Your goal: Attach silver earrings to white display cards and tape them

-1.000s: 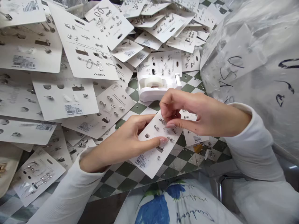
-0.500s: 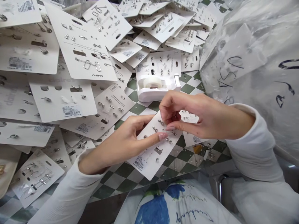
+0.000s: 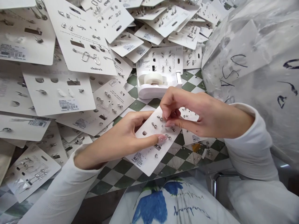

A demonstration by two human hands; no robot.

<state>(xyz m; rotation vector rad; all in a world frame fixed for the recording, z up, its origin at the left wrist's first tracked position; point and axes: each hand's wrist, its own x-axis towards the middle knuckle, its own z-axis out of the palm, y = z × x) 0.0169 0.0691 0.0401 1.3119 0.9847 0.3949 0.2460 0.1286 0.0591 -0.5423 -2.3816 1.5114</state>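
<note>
My left hand grips the lower part of a white earring card, its long pink-nailed thumb lying across the card face near several silver studs. My right hand is over the card's upper end, with thumb and fingertips pinched together among the studs. Whatever lies between those fingertips is hidden. A barcode label shows at the card's lower corner. Both white sleeves reach in from the sides.
Many overlapping Claire's jewellery cards cover the green-and-white checkered tabletop. A white tape dispenser sits just beyond my hands. A marked plastic bag fills the right side, and a blue-printed cloth lies below the table edge.
The whole view has shifted slightly, with the cards sliding up and left. Both hands stay on the card, and the right fingertips sit slightly closer together.
</note>
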